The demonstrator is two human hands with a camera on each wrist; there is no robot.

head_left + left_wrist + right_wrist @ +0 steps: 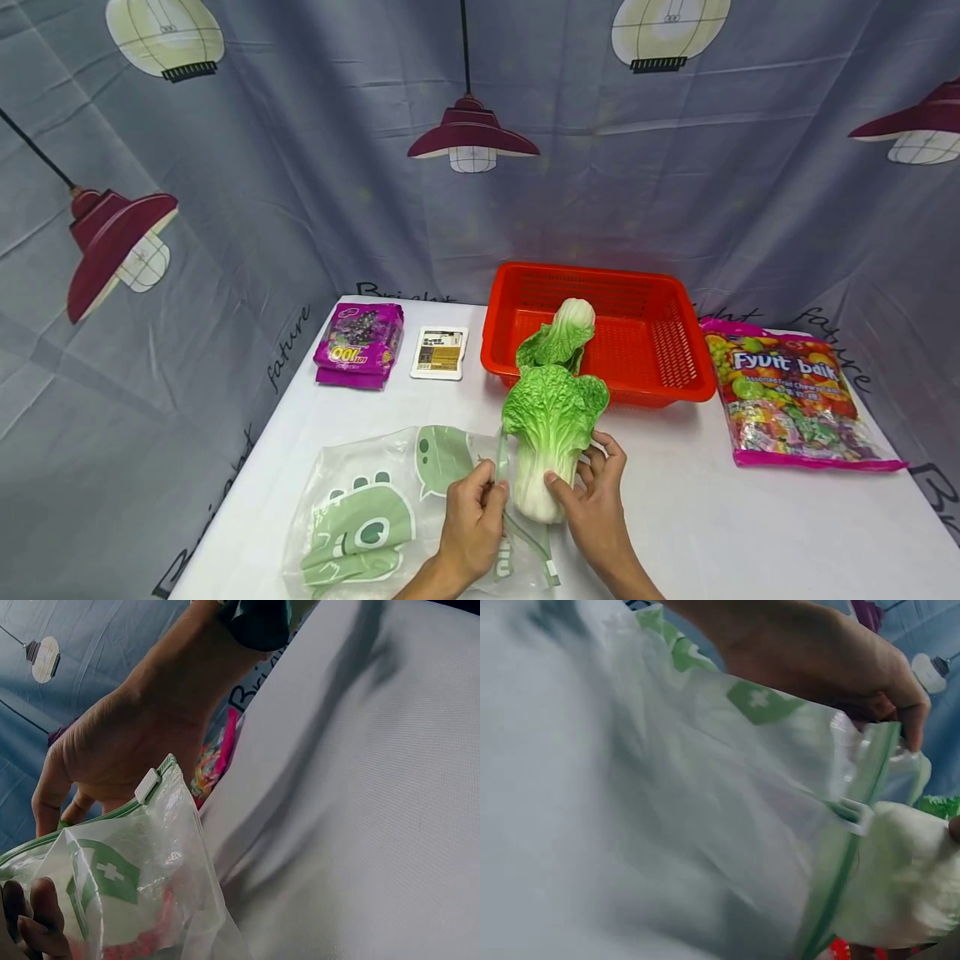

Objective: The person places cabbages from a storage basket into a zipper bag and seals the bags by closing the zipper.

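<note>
My left hand (472,517) pinches the edge of a clear zip bag (356,542) with green cartoon prints, near its mouth. The bag lies flat on the table, its mouth facing right. In my right hand (600,508) is a Chinese cabbage (551,425), thumb on the white stalk and fingers around its right side. Its stalk end points toward me and overlaps the bag's mouth in the head view; green leaves point away. The right wrist view shows the pale stalk (900,870) right at the bag's green zip strip (877,765) and white slider (855,816).
Behind the cabbage stands a red plastic basket (660,333) holding another leafy cabbage (572,325). Left of it lie a flat white pack (440,353) with a label and a purple snack bag (360,346). A large fruit candy bag (798,396) lies at the right.
</note>
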